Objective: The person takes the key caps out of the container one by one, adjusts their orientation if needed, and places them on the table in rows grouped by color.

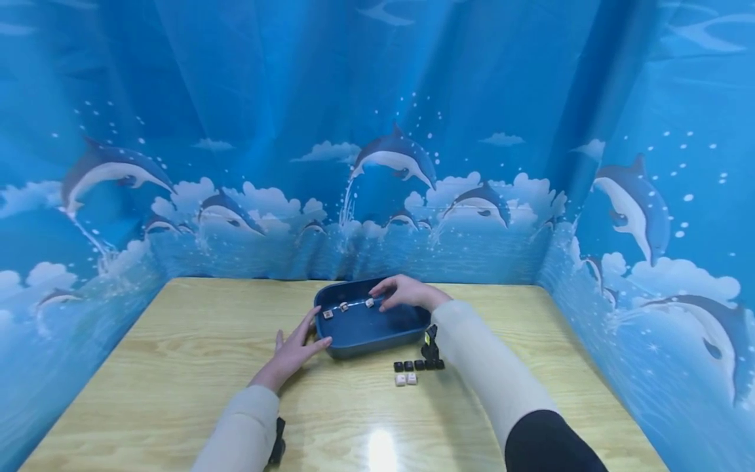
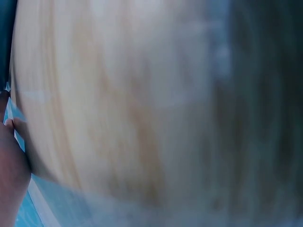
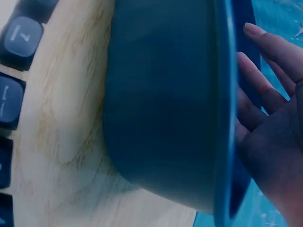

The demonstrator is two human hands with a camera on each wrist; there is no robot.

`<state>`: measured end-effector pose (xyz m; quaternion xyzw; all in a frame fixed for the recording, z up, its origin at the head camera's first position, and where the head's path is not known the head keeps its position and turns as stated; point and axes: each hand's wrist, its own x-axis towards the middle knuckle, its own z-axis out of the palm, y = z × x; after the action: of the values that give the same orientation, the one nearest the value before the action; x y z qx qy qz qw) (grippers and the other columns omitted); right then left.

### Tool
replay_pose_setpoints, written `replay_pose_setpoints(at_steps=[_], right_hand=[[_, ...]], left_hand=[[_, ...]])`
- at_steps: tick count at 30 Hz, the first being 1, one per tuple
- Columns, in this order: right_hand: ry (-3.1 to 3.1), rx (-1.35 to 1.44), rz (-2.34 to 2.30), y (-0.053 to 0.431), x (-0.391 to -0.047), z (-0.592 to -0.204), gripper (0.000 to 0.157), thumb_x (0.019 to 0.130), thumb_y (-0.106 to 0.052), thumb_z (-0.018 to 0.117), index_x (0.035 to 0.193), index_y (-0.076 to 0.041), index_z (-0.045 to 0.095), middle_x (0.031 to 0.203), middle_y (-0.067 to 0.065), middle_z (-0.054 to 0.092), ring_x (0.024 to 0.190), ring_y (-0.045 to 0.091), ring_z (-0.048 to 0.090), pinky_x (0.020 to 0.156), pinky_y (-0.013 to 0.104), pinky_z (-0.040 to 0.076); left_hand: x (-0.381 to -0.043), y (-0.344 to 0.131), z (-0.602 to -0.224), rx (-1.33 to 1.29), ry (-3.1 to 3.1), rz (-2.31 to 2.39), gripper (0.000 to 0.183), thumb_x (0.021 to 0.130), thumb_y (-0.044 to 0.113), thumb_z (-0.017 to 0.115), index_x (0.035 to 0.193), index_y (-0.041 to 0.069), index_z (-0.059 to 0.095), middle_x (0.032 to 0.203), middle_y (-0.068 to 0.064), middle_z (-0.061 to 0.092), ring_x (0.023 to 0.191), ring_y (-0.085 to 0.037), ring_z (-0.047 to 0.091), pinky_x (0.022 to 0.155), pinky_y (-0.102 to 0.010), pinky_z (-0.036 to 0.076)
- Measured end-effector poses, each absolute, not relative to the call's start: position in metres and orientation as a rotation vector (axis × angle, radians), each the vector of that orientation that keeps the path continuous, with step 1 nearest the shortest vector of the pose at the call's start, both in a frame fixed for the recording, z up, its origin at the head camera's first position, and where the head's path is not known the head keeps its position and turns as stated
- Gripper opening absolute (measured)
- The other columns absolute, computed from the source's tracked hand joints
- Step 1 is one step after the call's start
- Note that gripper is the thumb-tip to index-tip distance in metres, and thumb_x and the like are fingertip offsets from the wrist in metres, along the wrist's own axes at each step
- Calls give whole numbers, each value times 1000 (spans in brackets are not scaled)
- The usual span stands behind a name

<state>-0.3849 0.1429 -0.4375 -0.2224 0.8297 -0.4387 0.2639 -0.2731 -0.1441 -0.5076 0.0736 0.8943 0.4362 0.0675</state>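
A dark blue basin [image 1: 367, 345] stands on the table, its outer wall filling the middle of the right wrist view. My left hand [image 1: 290, 357] rests against the basin's left side, thumb and fingers spread along the rim. Over the basin's right part reaches my right hand [image 1: 407, 292], its fingers loosely bent and holding nothing visible. Just left of those fingertips lies a white keycap [image 1: 369, 303]. Two more pale keycaps, one at the left end [image 1: 328, 314] and another beside it [image 1: 344, 306], lie along the basin's far left part.
In front of the basin, several black keycaps [image 1: 409, 366] form a row on the wooden table [image 1: 194, 367]. Below it sit two white keycaps [image 1: 411, 379]. A dolphin-print curtain [image 1: 265, 164] encloses the back and sides. The left wrist view is mostly blurred tabletop.
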Motion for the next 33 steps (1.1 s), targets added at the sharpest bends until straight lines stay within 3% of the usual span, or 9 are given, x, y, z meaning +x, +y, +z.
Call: replay_pose_setpoints(at_steps=[3,9,13,25,33], right_hand=[[2245,-597,-1165,141,-388,-442,46,88,1,69,132,1,58,134,13,57,117,31,58,90,35,53],[2287,-564,-1062,136,-392,-450,45,87,-4,71,131,-9,63,138,7,54,91,18,65,81,41,55],[2299,-562,-1017,135,-395,-455,46,86,-4,73,130,-11,64,140,5,52,81,15,64,77,38,56],[2289,-595,-933,122,-397,-459,44,85,0,72,128,-5,64,128,8,61,93,13,64,78,29,56],[2355,-654,-836,119,-401,-463,29,82,-2,76,111,-6,74,110,2,69,95,11,62,78,26,54]], left_hand=[[-273,-143,-507,222,2700,1315,82,94,46,61,158,25,13,153,-19,31,141,-44,24,107,-61,-21],[-272,-142,-507,221,2694,1322,82,94,45,62,158,27,14,153,-19,32,141,-42,25,108,-60,-22],[-272,-142,-508,217,2690,1322,82,93,45,62,158,26,14,153,-18,32,141,-41,25,108,-59,-22],[-272,-141,-507,205,2697,1321,82,93,46,62,157,26,15,154,-18,31,141,-43,24,108,-60,-21],[-272,-143,-507,198,2698,1328,83,93,46,63,157,27,15,154,-18,31,141,-43,24,109,-59,-21]])
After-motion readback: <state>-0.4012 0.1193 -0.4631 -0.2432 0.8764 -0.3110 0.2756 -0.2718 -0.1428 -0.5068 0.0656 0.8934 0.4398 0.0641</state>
